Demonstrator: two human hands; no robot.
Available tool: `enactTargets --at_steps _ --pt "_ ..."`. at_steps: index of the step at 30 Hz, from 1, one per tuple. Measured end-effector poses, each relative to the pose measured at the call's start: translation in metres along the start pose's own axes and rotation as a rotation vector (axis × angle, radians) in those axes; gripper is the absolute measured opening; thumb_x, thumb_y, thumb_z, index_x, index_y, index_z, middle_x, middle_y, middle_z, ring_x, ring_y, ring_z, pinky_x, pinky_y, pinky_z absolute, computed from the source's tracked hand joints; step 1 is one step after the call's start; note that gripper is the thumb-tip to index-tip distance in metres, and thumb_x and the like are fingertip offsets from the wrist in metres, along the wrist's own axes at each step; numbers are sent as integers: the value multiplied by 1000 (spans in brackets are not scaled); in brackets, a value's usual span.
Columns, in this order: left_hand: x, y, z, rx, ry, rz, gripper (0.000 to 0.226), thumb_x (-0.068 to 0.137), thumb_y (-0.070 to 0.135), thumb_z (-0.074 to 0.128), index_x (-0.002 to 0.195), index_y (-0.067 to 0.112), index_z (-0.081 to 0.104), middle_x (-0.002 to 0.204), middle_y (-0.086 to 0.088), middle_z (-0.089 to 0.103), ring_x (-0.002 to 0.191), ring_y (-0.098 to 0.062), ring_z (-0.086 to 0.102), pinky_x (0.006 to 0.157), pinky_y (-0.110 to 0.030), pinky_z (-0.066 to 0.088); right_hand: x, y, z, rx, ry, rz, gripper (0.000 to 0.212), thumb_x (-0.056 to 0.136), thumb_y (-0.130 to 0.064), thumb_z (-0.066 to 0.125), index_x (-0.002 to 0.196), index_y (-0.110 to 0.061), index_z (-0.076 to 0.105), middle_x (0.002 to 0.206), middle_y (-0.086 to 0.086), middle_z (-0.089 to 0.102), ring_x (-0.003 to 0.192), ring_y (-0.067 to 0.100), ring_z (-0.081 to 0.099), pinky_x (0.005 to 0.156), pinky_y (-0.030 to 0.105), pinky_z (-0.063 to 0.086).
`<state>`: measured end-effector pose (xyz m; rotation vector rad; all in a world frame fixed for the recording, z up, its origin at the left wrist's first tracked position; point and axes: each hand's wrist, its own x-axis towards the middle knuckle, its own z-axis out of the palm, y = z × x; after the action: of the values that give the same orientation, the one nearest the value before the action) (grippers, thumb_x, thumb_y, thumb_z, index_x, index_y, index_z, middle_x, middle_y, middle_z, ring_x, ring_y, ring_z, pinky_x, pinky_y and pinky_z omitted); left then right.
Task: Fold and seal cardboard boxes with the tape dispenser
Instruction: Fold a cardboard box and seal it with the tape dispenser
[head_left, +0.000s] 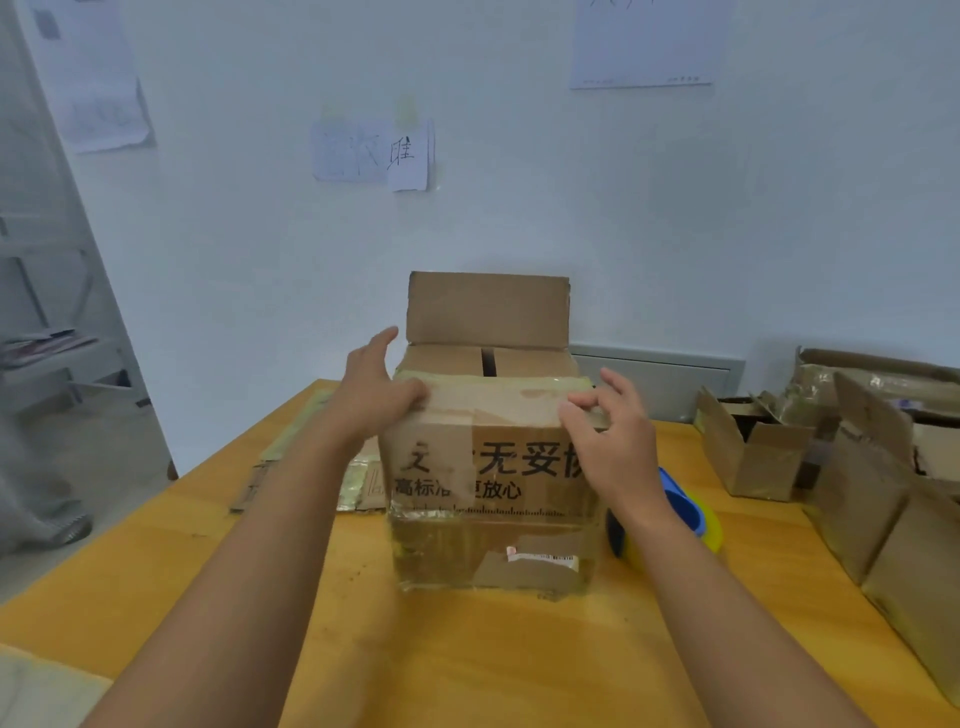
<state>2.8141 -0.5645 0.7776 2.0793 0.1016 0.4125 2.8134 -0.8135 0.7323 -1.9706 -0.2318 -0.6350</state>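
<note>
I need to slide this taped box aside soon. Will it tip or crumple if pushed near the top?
The box stands fairly tall on the table, so a high push may tip it. Its worn, creased cardboard probably flexes. The far flap stands up, so it is likely light.

Between my hands I see a brown cardboard box (488, 467) printed with black characters. Just right of my right hand (613, 441), the tape dispenser (680, 512) shows blue and yellow.
</note>
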Motion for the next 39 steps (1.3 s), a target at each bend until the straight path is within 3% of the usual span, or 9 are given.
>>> enactTargets --at_steps 2,5,12,18,23,26,29,33,39 --pt "19 5 -6 42 -98 21 92 88 20 70 156 38 11 164 6 6 144 -28 27 104 -44 43 2 2 -1 -24 -11 -36 6 94 -25 64 88 -28 64 150 -3 42 132 7 35 99 26 31" --pt "42 9 -6 38 -181 27 107 84 24 78 157 37 1 165 5 -1 151 -24 11 118 -46 24 5 2 -4 -45 -31 -68 14 92 -20 64 81 -28 65 145 -5 47 122 0 35 98 27 33" --pt "62 -3 4 -147 -297 -14 119 83 28 79 156 33 -15 166 6 2 150 -20 16 97 -27 31 13 7 -1 -103 -41 -86 10 95 -19 59 91 -22 68 127 -8 58 110 5 48 87 18 39" --pt "72 -11 5 -250 -279 -20 116 84 32 77 156 34 -13 166 6 0 151 -20 13 103 -32 31 13 8 2 -97 -19 -88 13 95 -15 60 88 -24 66 121 -12 56 108 2 47 82 5 32" --pt "73 -11 6 -271 -270 12 112 84 32 76 157 30 -9 163 8 16 139 -15 34 101 -33 39 14 8 5 -102 0 -92 14 95 -13 59 87 -23 65 118 -11 58 107 2 48 83 4 32" --pt "69 -14 2 -281 -248 39 106 85 39 74 156 40 -5 163 7 19 143 -18 30 111 -42 34 14 7 10 -111 12 -85 13 96 -13 57 89 -23 63 120 -8 59 110 4 48 85 8 33" --pt "59 -17 -2 -254 -261 89 101 84 47 72 152 52 -3 164 6 17 149 -22 19 111 -40 27 13 6 13 -124 33 -91 12 97 -14 57 88 -22 62 123 -2 62 110 7 49 87 15 38" --pt "47 -17 -8 -222 -236 103 107 72 65 71 145 64 -7 162 3 24 149 -22 21 116 -48 26 9 4 14 -133 55 -108 14 96 -15 58 83 -21 60 124 3 64 110 9 52 91 29 45" --pt "31 -17 -13 -128 -284 167 86 76 66 68 145 62 16 164 13 10 151 -22 15 114 -47 27 8 5 12 -152 53 -99 12 95 -20 59 83 -20 62 124 0 63 113 12 53 90 30 45"
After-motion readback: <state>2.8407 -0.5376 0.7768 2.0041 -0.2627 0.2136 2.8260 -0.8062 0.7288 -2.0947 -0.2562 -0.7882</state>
